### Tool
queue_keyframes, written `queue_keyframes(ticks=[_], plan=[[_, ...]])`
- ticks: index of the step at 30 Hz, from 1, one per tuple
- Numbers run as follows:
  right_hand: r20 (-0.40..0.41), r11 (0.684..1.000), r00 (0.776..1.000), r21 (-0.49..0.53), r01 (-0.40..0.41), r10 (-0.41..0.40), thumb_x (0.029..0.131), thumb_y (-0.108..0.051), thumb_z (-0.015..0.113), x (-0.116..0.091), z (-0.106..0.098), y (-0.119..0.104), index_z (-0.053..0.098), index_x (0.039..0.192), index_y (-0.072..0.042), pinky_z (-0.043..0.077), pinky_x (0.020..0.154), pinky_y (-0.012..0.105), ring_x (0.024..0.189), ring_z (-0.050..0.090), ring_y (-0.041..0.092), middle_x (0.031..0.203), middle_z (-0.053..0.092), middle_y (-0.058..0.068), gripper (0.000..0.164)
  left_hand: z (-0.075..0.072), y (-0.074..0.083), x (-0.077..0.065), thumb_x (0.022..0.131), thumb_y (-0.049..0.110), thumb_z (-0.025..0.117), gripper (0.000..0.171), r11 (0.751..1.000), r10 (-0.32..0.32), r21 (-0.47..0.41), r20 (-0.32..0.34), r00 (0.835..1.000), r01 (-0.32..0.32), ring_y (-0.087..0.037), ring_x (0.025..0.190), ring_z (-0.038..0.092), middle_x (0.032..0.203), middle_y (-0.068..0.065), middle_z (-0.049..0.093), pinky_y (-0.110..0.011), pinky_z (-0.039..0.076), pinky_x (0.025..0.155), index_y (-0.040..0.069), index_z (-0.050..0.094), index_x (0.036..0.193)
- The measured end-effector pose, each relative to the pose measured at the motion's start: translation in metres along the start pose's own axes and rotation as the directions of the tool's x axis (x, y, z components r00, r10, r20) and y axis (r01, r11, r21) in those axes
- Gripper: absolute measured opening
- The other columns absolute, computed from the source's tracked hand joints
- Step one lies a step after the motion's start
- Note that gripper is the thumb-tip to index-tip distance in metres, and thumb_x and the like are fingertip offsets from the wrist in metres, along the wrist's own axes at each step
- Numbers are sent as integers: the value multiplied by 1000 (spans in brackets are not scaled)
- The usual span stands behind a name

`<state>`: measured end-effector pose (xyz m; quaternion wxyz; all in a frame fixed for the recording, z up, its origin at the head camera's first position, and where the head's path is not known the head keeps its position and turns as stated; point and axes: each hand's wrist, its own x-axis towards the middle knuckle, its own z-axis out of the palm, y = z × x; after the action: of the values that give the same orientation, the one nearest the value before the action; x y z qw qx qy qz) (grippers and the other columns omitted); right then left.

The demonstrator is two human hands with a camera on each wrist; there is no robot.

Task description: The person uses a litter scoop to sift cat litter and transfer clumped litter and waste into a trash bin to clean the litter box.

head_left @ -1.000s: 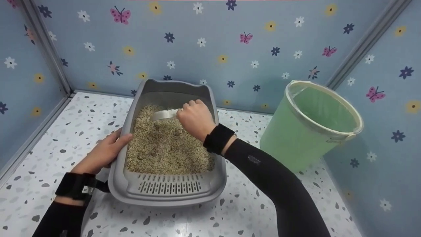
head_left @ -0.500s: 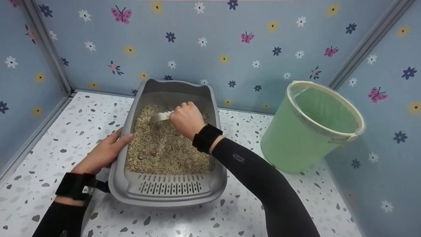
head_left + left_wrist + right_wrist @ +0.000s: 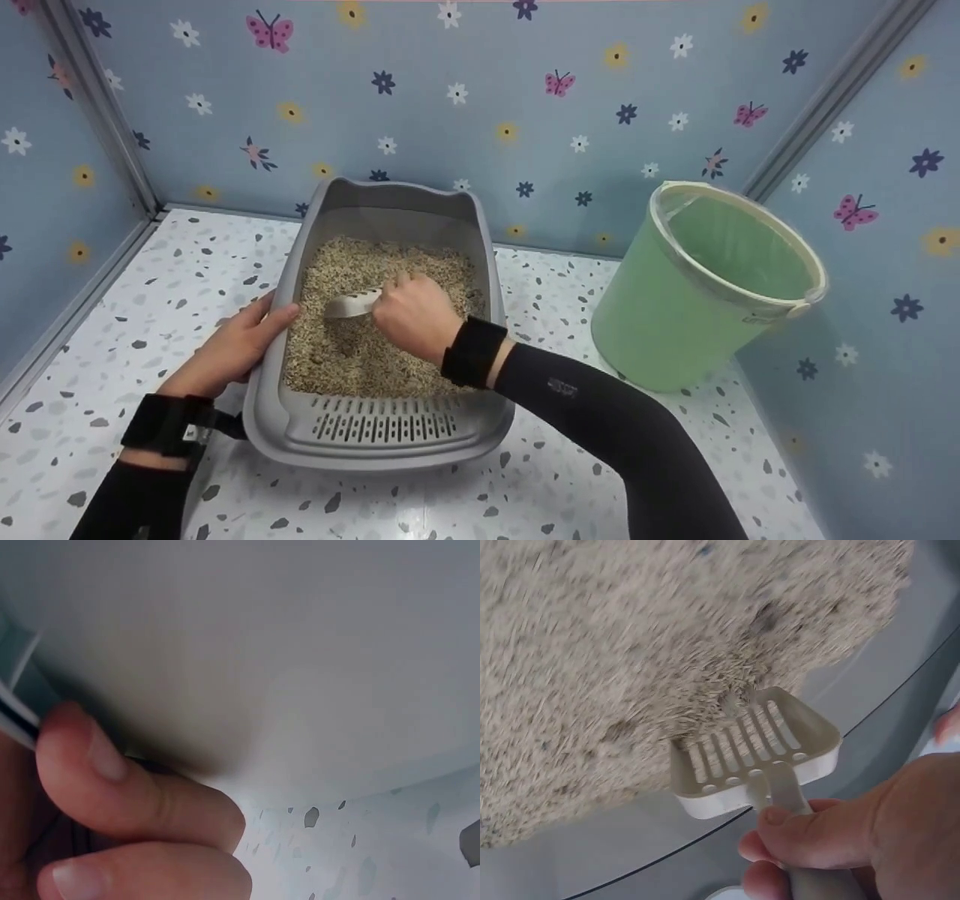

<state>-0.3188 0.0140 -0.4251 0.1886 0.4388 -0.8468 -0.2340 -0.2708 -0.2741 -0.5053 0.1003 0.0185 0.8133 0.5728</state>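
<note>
The right hand (image 3: 415,316) grips the scoop (image 3: 351,304) by its handle; the slotted head is just beyond the fingers, front edge in the litter (image 3: 375,367). Off to its left, the left hand (image 3: 232,345) clasps the box (image 3: 379,454) by the side, thumb on top, fingers curled beneath. Looks like sifting to me; next, I'd say, calls for a level lift and gentle shake.

Kinda loving these blue walls (image 3: 435,52), all flowers (image 3: 627,114) and pink butterflies (image 3: 271,33), with grey strips (image 3: 832,105) in the corners. Green bin (image 3: 652,322) on the right, on a speckled white surface (image 3: 555,472).
</note>
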Motion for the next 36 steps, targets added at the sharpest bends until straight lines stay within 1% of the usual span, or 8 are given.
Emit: queue_keyframes(ticks=[7,11,16,23,25,28,32,36], plan=[[-5,994,1000,111,13,-13,111,-19,67,-18,-18,11,79,87,-18,55,63,23,74,63,12,82,72,-5,27,1,3,-1,115,64,47,84,1000,-7,-14,15,1000,7,-14,59,59,79,-5,57,-32,52,48,30,8,182],[-29,989,997,136,-64,68,109,-13,68,-14,-18,34,80,86,-15,56,61,27,71,64,15,80,72,-3,27,0,2,-1,116,62,48,85,1000,2,-9,5,1000,-2,-20,70,71,93,-13,67,-39,62,54,27,8,182],[-44,978,981,93,-187,191,106,-4,64,1,-3,65,79,82,-12,62,70,38,79,71,24,86,75,6,30,1,1,-2,116,62,48,85,1000,-2,7,2,1000,2,-29,83,77,112,-24,70,-48,68,64,26,7,182],[105,971,969,69,-230,223,112,-6,59,24,18,79,83,90,-11,65,84,42,90,74,28,96,78,9,33,2,-2,-5,116,61,47,84,1000,-15,10,-9,1000,15,-30,84,77,118,-27,70,-49,68,65,26,7,182],[139,970,964,65,-235,224,114,-9,59,28,23,78,84,91,-11,65,86,42,90,74,28,96,79,8,34,3,-3,-4,116,61,47,84,1000,-17,8,-7,1000,17,-30,83,77,116,-26,69,-49,68,65,27,7,182],[177,967,958,82,-243,226,115,-12,59,31,27,77,84,91,-12,66,83,42,88,75,28,94,80,8,35,3,-3,-4,116,62,47,85,1000,-17,12,-11,1000,17,-31,87,78,124,-30,69,-50,69,67,25,7,182],[229,966,950,102,-239,211,116,-15,59,29,21,73,84,94,-12,68,75,41,82,76,26,91,80,7,34,2,-2,-3,116,63,47,87,1000,-11,13,-10,1000,12,-31,90,78,132,-33,68,-50,69,69,23,6,182],[304,971,940,130,-202,155,117,-17,59,26,6,68,80,98,-11,69,73,41,82,77,25,92,79,7,29,0,0,-2,116,63,47,87,1000,-7,-1,-6,1000,7,-30,89,79,130,-32,69,-50,68,68,23,7,182]])
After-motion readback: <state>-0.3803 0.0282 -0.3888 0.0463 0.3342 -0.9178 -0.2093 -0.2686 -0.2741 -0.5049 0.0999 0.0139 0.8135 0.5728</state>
